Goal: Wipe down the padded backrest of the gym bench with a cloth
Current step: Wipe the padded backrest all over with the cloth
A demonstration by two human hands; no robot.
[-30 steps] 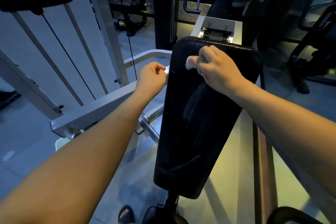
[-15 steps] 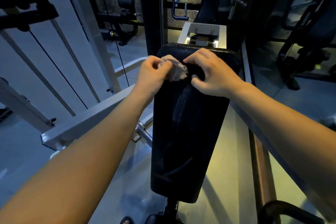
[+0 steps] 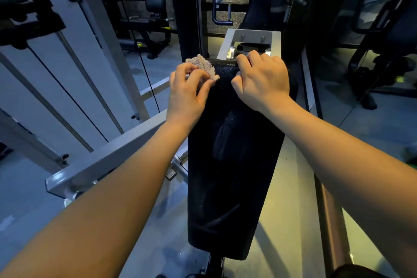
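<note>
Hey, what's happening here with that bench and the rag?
A person is cleaning gym equipment. Their left hand pinches a small crumpled cloth at the top left corner of the black padded backrest. Their right hand curls over the top edge of the pad, apparently steadying it. The cloth sits at the very top, and faint streaks show further down the pad. A grey metal frame stands just behind it.

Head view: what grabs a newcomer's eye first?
The long black padded backrest runs up the middle, both bare forearms reaching to its top end. The left hand pinches a crumpled pale cloth at the top left corner; the right hand grips the top edge, before a grey metal bracket.
</note>
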